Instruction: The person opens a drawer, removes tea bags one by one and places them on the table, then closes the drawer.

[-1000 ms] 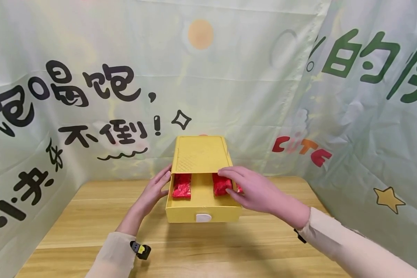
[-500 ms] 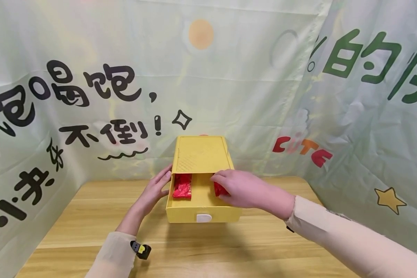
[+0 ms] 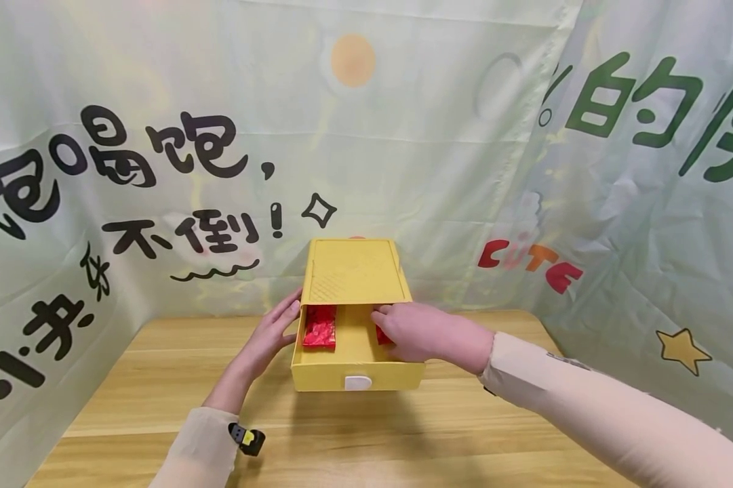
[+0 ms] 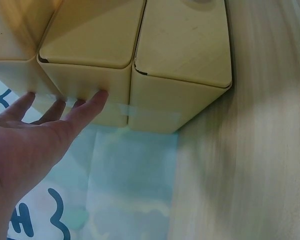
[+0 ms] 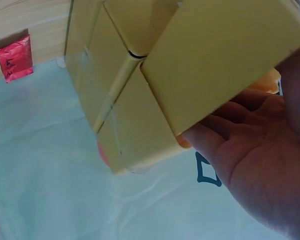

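A yellow drawer box (image 3: 354, 268) stands at the back of the table, its top drawer (image 3: 323, 376) pulled out towards me. Inside, a red foil packet (image 3: 320, 327) lies at the left. My right hand (image 3: 427, 332) reaches into the drawer's right side, its fingers curled over a second red packet (image 3: 382, 335), mostly covered by the hand. In the right wrist view the drawer wall hides the fingertips. My left hand (image 3: 272, 339) rests against the box's left side; in the left wrist view its extended fingers (image 4: 92, 107) touch the stacked yellow units (image 4: 95, 85).
Another red packet (image 5: 15, 57) lies on the wooden table (image 3: 366, 440) beyond the box in the right wrist view. Printed cloth (image 3: 439, 169) hangs behind the table and along both sides. A white handle (image 3: 358, 383) sticks out from the drawer front.
My right hand has moved left and down into the drawer, and its fingers have closed over the right-hand packet. The left hand, the box and the left packet have stayed put.
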Demonstrator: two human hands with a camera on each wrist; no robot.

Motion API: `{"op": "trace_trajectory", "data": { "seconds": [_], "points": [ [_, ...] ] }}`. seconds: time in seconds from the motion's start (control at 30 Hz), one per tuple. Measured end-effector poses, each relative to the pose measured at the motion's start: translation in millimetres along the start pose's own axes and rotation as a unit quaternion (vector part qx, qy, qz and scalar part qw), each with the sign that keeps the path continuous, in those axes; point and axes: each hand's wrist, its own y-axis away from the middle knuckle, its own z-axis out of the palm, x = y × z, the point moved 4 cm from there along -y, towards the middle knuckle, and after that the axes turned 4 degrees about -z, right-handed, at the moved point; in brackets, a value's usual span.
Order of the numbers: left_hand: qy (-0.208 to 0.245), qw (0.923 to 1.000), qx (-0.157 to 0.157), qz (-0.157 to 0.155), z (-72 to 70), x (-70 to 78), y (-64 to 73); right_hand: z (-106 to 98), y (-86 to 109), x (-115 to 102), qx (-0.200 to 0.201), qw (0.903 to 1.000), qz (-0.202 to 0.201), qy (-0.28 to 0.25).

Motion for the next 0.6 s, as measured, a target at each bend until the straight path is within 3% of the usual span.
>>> {"op": "trace_trajectory", "data": {
  "seconds": [0.2,0.6],
  "points": [
    [0.000,1.0000,-0.002,-0.001,0.5,-0.4,0.7,7.2,-6.5,0.5,-0.015,0.9993,0.010,0.033],
    [-0.004,1.0000,-0.001,0.002,-0.2,-0.5,0.1,10.4,-8.6,1.8,0.042,0.9973,-0.016,0.059]
  ]
}}
